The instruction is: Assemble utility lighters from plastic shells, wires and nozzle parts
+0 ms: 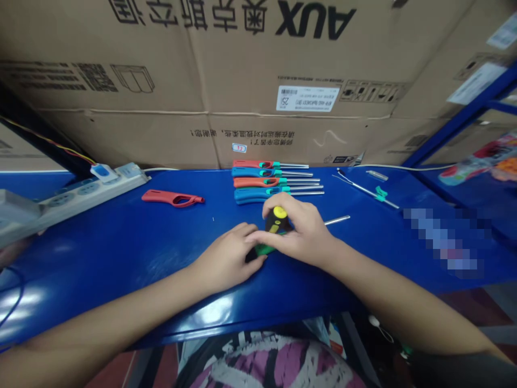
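Observation:
My right hand [305, 231] is wrapped round the upright black-and-yellow handle of a screwdriver [278, 215]; its tip is hidden. Below it lies a green long-necked lighter [264, 249], mostly covered by my hands. A metal tube [338, 220] sticks out to the right beyond my right hand, apparently part of that lighter. My left hand [228, 254] has its fingers closed on the lighter's left end and rests on the blue tabletop [177, 258]. Just behind my hands, several long-necked lighters [258, 195] in red, orange and blue lie in a row.
A red lighter shell [173, 199] lies to the left. At the right are a loose metal tube with a teal trigger [380, 194] and a small clear piece [377, 175]. A white power strip [86, 188] runs along the left; a large cardboard box [226, 81] stands behind.

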Demonstrator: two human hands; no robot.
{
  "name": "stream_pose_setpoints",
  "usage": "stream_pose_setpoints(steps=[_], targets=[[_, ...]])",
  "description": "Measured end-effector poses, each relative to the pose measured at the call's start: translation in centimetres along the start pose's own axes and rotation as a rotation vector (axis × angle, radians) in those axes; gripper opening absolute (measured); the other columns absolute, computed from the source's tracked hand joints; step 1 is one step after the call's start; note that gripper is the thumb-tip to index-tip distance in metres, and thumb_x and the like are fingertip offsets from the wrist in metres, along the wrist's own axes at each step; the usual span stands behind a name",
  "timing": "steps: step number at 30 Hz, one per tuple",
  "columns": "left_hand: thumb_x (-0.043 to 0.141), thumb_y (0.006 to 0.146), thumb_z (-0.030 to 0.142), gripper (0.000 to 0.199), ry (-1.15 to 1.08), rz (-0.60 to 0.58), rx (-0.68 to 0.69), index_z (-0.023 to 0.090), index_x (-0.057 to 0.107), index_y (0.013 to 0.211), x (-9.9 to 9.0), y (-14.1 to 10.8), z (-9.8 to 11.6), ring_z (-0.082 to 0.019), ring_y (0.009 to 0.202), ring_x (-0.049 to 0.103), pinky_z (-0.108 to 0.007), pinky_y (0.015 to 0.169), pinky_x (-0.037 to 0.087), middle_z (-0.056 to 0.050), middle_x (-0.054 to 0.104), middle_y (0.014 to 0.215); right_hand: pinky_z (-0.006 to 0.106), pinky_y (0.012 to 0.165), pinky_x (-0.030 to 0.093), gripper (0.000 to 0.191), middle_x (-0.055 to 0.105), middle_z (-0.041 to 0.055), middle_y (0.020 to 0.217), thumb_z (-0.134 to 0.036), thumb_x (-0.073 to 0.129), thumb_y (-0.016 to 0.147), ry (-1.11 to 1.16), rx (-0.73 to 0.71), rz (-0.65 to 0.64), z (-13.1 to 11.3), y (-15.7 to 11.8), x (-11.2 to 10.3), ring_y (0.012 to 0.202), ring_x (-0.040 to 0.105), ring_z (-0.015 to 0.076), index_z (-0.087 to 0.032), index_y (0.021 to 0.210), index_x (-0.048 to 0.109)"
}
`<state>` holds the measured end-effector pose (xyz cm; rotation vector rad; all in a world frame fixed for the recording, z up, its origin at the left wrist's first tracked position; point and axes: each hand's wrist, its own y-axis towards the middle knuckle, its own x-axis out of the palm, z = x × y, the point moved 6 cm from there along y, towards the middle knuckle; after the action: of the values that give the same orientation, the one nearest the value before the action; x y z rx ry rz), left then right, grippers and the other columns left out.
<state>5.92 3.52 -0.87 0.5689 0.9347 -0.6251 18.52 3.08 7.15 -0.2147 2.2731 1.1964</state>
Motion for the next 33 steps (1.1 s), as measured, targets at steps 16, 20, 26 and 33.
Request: stream_pose_setpoints(steps=[16,20,26,33], targets=[[0.064,0.077,0.035,0.017,-0.057,-0.232,-0.159,0.02,0.064,0.085,-8.4,5.6,-4.0,-0.016,0.062,0.059,-0.024,0.056,0.041,0.003,0.063,0.071,0.03,0.065,0.046,0.023,0.061,0.0007,0.074,-0.043,0.056,0.094,-0.559,0.274,0.667,12.0,-1.3,-14.0,0.066,0.057,0.0162,-0.022,0.085,0.057],[0.068,0.079,0.053,0.038,-0.042,0.001,-0.241,0.019,0.063,0.095,-11.7,7.7,-7.5,-0.018,0.077,0.06,-0.026,0.066,0.042,-0.001,0.065,0.085,0.031,0.069,0.045,0.022,0.062,0.0029,0.075,-0.037,0.051,0.094,-0.667,0.356,0.477,13.6,-1.4,-13.9,0.072,0.058,0.0194,-0.023,0.078,0.055],[0.064,0.083,0.052,0.042,-0.011,0.166,-0.235,0.017,0.059,0.106,-11.5,10.6,-11.0,-0.02,0.092,0.063,-0.029,0.079,0.046,-0.007,0.068,0.105,0.032,0.072,0.045,0.012,0.065,0.0069,0.082,-0.022,0.054,0.084,-0.674,0.399,0.232,15.4,-1.5,-12.1,0.079,0.061,0.0228,-0.022,0.072,0.057],[0.069,0.089,0.044,0.037,0.087,0.167,-0.202,0.017,0.062,0.113,-9.9,13.9,-12.5,-0.021,0.096,0.066,-0.035,0.086,0.054,-0.006,0.068,0.108,0.034,0.082,0.049,0.017,0.06,0.0092,0.088,-0.018,0.049,0.089,-0.663,0.49,0.004,18.4,-2.2,-10.8,0.086,0.061,0.0238,-0.02,0.078,0.063]])
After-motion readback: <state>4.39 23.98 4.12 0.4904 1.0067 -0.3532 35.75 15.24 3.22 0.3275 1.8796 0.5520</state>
